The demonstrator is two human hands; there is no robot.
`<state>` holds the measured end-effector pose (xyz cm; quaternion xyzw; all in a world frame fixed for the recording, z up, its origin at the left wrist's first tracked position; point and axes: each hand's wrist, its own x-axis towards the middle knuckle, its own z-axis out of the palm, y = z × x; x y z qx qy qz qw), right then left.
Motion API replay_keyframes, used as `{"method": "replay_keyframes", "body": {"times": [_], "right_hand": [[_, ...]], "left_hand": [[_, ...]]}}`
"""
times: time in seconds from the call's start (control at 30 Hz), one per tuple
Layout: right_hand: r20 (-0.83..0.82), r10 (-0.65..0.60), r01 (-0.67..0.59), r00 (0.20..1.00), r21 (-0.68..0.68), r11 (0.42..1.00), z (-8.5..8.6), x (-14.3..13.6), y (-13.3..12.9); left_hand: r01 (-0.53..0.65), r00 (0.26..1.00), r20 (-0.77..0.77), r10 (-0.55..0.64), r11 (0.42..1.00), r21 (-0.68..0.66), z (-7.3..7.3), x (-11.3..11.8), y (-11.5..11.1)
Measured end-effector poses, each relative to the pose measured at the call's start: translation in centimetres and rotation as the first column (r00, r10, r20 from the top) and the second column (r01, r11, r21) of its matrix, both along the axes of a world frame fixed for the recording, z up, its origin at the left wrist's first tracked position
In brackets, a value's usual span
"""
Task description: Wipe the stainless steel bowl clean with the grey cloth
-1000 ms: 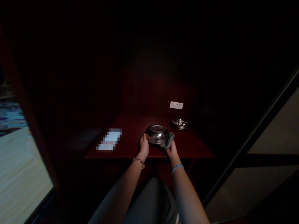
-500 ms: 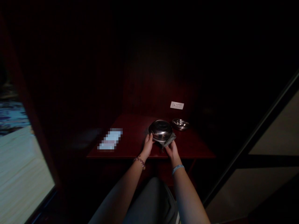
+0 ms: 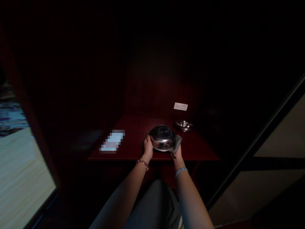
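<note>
Steel bowl (image 3: 162, 137) is held bottom-up over red tabletop (image 3: 133, 127), left hand (image 3: 148, 148) gripping one side, right hand (image 3: 178, 154) holding grey cloth (image 3: 177, 143) against the other; handling looks unfinished, bowl not yet released.

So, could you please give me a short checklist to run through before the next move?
1. Left hand on the metal bowl: ok, it holds the bowl's left side.
2. Grey cloth in the right hand: ok, it lies against the bowl's right side.
3. Bowl apart from the metal dish at back right: ok, they look separate.
4. Pale blurred item away from both hands: ok, it lies to their left.
5. Bowl lifted off the table: cannot tell.
6. Inside of the bowl dry: cannot tell, its base faces the camera.
</note>
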<state>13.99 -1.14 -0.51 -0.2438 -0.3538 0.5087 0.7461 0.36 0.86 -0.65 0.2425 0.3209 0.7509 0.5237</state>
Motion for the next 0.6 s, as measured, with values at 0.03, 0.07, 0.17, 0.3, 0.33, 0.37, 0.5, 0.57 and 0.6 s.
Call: {"method": "replay_keyframes", "body": {"times": [0.03, 0.07, 0.17, 0.3, 0.33, 0.37, 0.5, 0.57, 0.6], "right_hand": [[-0.035, 0.015, -0.016, 0.999, -0.008, 1.000, 0.0, 0.0, 0.2], [-0.053, 0.025, -0.025, 0.998, -0.012, 1.000, -0.1, 0.0, 0.3], [-0.062, 0.038, -0.039, 0.997, -0.025, 0.999, -0.3, 0.1, 0.5], [-0.060, 0.038, -0.041, 0.997, -0.056, 0.998, -0.6, 0.4, 0.7], [-0.052, 0.036, -0.039, 0.998, -0.061, 0.997, -0.7, 0.5, 0.8], [-0.035, 0.034, -0.036, 0.999, -0.060, 0.998, -0.8, 0.6, 0.9], [0.037, -0.002, 0.003, 0.999, -0.025, 1.000, -1.0, 0.8, 1.1], [0.072, -0.036, 0.035, 0.997, 0.013, 0.999, -1.1, 0.9, 1.0], [0.106, -0.059, 0.055, 0.993, 0.043, 0.998, -1.2, 1.0, 0.9]], "left_hand": [[0.007, 1.000, 0.011, -0.007, 1.000, -0.007, 0.0, 0.0, -0.1], [0.011, 1.000, 0.022, -0.011, 1.000, -0.016, 0.1, -0.1, -0.2], [0.033, 0.998, 0.046, -0.032, 0.999, -0.033, 0.3, -0.1, -0.4], [0.066, 0.995, 0.081, -0.065, 0.998, -0.016, 0.4, 0.0, -0.5], [0.079, 0.993, 0.092, -0.078, 0.997, -0.007, 0.4, 0.0, -0.5], [0.093, 0.991, 0.100, -0.093, 0.996, 0.006, 0.4, 0.1, -0.5], [0.138, 0.985, 0.101, -0.143, 0.989, 0.061, 0.3, 0.1, -0.4], [0.172, 0.980, 0.092, -0.179, 0.982, 0.080, 0.3, 0.1, -0.5], [0.189, 0.977, 0.084, -0.196, 0.978, 0.085, 0.3, 0.1, -0.6]]}}
